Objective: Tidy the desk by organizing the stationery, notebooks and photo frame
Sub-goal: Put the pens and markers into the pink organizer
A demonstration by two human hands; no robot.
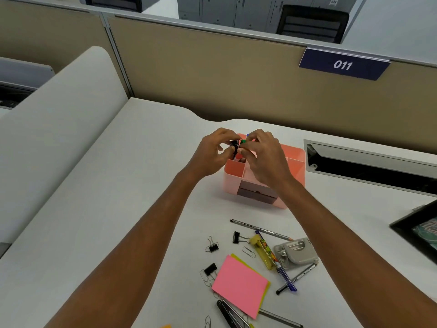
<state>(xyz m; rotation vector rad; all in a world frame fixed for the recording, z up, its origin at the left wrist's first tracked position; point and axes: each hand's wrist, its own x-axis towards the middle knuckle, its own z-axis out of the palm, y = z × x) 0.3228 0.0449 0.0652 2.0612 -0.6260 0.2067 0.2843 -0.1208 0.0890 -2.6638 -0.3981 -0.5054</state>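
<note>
Pink plastic organizer (pixel 295 166) sits mid-frame on the white desk (pixel 142 185). Both hands meet above its upper-left compartment: the left hand (pixel 210 155) pinches a black pen top (pixel 234 145), and the right hand (pixel 264 157) pinches a green-capped pen (pixel 242 142). At lower centre lie pink sticky notes (pixel 238 285), 3 black binder clips (pixel 236 237), a pencil (pixel 260 229) and a grey hole punch (pixel 295 253). A black photo frame (pixel 416 230) shows at the right edge.

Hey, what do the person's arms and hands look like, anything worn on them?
Both forearms are bare to the frame edge; no sleeves show. The left hand and right hand wear no gloves, and no watch, bracelet or ring is visible.
</note>
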